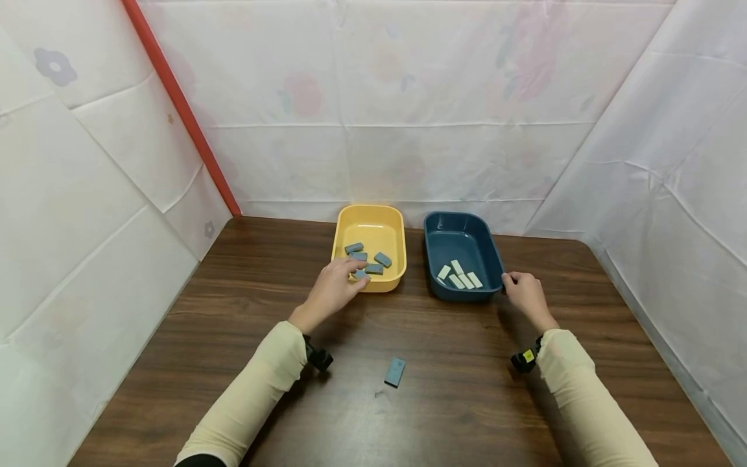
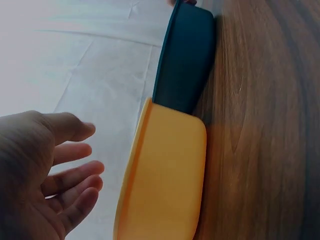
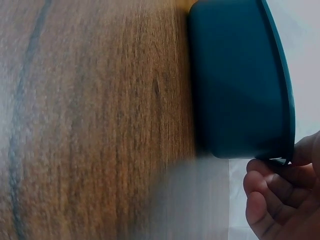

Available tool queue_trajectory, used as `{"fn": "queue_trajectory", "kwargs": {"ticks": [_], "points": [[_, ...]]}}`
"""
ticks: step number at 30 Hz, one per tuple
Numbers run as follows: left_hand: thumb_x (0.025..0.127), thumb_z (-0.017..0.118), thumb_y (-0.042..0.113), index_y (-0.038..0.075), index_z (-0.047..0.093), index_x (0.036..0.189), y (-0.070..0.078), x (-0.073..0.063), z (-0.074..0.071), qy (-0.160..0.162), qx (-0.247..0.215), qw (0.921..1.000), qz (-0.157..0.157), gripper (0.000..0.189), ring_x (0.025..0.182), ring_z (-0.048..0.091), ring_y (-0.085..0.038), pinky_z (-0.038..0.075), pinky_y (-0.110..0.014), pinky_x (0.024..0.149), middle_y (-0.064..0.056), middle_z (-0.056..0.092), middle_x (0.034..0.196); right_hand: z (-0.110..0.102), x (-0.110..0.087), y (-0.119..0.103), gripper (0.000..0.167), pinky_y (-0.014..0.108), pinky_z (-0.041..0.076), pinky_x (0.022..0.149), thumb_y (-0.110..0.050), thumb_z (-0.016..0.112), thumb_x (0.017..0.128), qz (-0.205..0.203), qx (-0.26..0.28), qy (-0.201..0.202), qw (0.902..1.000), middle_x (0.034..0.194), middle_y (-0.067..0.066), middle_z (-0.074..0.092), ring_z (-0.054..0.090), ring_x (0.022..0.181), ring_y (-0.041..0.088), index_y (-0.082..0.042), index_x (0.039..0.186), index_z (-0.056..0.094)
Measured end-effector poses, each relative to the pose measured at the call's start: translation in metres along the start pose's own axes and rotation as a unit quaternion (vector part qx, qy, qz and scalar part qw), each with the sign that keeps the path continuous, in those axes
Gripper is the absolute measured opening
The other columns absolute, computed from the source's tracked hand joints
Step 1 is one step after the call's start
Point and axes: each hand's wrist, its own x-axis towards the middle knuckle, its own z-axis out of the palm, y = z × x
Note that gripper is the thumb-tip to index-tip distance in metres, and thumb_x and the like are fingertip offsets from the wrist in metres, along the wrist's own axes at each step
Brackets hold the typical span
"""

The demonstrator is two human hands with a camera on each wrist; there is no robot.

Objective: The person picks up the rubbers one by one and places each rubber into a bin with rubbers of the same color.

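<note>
My left hand (image 1: pixel 334 287) hovers over the near left corner of a yellow plastic tub (image 1: pixel 399 227). Its fingers are parted and relaxed, with nothing between them in the left wrist view. Several grey-blue rectangular blocks (image 1: pixel 382 259) lie in this tub, some partly covered by the fingers. To the right, a dark blue tub (image 1: pixel 461 237) holds several cream-white blocks (image 1: pixel 457 281) near its front end. My right hand (image 1: pixel 526 297) pinches that tub's rim at the near right corner, thumb and fingers meeting there in the right wrist view.
One grey-blue block (image 1: pixel 395 372) lies alone on the dark wood table (image 1: pixel 455 402), nearer to me than the tubs. A white patterned sheet (image 1: pixel 379 162) hangs behind the tubs and along both sides. A red strip (image 1: pixel 181 104) runs up the left corner.
</note>
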Motion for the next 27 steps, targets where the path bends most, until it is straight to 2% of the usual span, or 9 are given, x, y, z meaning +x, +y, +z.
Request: {"fn": "queue_trajectory", "kwargs": {"ticks": [7,13,19,27], "points": [[0.087,0.074,0.02,0.01,0.07,0.119,0.008,-0.003,0.004,-0.043,0.006,0.9979,0.049,0.034,0.095,0.063,-0.025,0.053,-0.04,0.08,-0.01,0.067,0.109,0.001,-0.001,0.0,0.046,0.046,0.051,0.077,-0.024,0.037,0.105,-0.005,0.004,0.007,0.9999,0.101,0.027,0.069,0.064,0.091,0.036,0.011,0.126,0.058],[0.088,0.073,0.025,0.01,0.068,0.123,0.016,-0.007,0.005,-0.102,0.006,0.9926,0.065,0.039,0.106,0.062,-0.023,0.052,-0.04,0.089,-0.007,0.066,0.117,0.002,-0.003,0.001,0.047,0.043,0.05,0.075,-0.025,0.037,0.105,-0.008,0.007,0.013,0.9999,0.101,0.026,0.069,0.064,0.088,0.033,0.011,0.125,0.059],[0.088,0.073,0.029,0.013,0.066,0.125,0.025,-0.013,0.008,-0.157,0.015,0.983,0.093,0.041,0.116,0.06,-0.022,0.049,-0.04,0.099,-0.004,0.064,0.125,0.003,-0.003,0.0,0.046,0.042,0.05,0.075,-0.025,0.037,0.105,-0.007,0.008,0.017,0.9998,0.101,0.026,0.07,0.063,0.087,0.032,0.01,0.123,0.061],[0.087,0.073,0.032,0.014,0.063,0.13,0.037,-0.02,0.014,-0.231,0.019,0.9663,0.112,0.048,0.119,0.055,-0.021,0.046,-0.039,0.101,-0.003,0.06,0.127,0.003,-0.002,0.001,0.046,0.043,0.049,0.076,-0.025,0.037,0.105,-0.01,0.004,0.023,0.9997,0.101,0.026,0.07,0.062,0.088,0.033,0.01,0.123,0.061]]}}
